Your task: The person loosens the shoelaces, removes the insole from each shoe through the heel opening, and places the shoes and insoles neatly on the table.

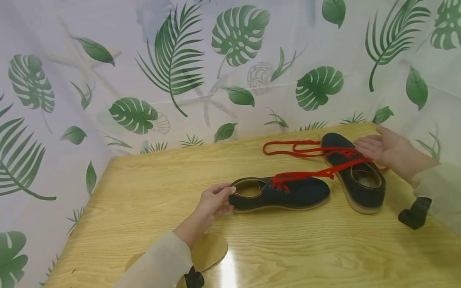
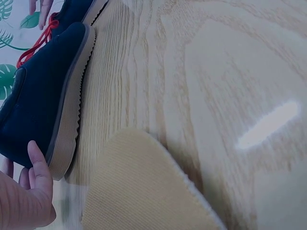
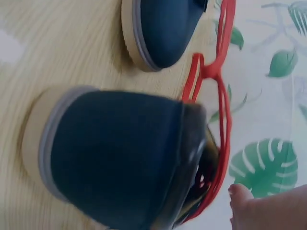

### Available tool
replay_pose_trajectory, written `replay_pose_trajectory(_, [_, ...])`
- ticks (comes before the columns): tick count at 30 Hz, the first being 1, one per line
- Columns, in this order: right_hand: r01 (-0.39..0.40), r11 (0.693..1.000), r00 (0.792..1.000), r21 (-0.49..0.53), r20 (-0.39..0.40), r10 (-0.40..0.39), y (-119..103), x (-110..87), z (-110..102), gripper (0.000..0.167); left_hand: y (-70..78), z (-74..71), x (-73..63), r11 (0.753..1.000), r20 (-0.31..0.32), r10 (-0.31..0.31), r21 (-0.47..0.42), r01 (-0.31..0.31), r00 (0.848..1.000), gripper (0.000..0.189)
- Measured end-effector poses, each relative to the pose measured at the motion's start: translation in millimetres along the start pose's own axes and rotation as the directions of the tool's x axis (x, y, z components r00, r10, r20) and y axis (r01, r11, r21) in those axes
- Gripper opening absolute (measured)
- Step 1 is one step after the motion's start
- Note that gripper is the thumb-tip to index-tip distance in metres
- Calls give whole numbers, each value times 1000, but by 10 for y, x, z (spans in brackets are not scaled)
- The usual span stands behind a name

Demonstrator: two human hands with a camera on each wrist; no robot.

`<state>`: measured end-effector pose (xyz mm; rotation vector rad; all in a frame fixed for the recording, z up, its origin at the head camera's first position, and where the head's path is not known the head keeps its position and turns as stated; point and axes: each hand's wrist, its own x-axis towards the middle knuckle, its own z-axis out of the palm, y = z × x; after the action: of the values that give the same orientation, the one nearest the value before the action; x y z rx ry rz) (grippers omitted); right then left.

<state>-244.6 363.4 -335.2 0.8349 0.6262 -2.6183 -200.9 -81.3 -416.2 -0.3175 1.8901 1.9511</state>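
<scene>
A dark navy shoe (image 1: pixel 302 192) with red laces (image 1: pixel 299 176) lies sideways on the table, its toe to the right. My left hand (image 1: pixel 215 200) grips its heel, thumb at the collar; the left wrist view shows a digit against the heel (image 2: pixel 24 148). The matching shoe (image 1: pixel 372 196) stands at the right, heel toward me. My right hand (image 1: pixel 390 148) is beside its opening, palm turned up and fingers straight. Red laces stretch from the first shoe to just under those fingers. In the right wrist view, the laces (image 3: pixel 224 134) pass over the second shoe's opening.
A tan insole (image 1: pixel 210 250) lies on the wooden table (image 1: pixel 162 176) near my left wrist, with another tan piece (image 1: pixel 133 260) partly hidden by the sleeve. Loops of red lace (image 1: pixel 277 148) trail left of the second shoe. A leaf-print cloth (image 1: pixel 201 80) hangs behind the table.
</scene>
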Motion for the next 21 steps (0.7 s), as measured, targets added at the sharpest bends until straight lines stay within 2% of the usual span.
replay_pose_trajectory(5, [17,999,999,50,36,-19,253,-33,102,67,-10,-12,3,1000,-2,2,3,-2,1000,42])
replay_pose_trajectory(7, [26,999,999,29,38,-27,374,-56,165,67,-9,-18,3,1000,-4,1,3,-1,1000,42])
replay_pose_trajectory(11, [62,995,997,-76,44,-58,577,-80,275,71,-2,-16,5,1000,-3,6,5,-6,1000,42])
replay_pose_trajectory(15, [101,973,993,-205,83,-86,738,-43,323,73,-15,-6,18,1000,1,11,4,-11,1000,42])
replay_pose_trajectory(17, [117,955,989,-271,115,-89,817,-13,332,75,-20,0,19,1000,2,10,4,-10,1000,42])
replay_pose_trajectory(21, [143,907,972,-397,230,-53,998,51,335,78,-25,6,12,1000,0,11,2,-11,1000,42])
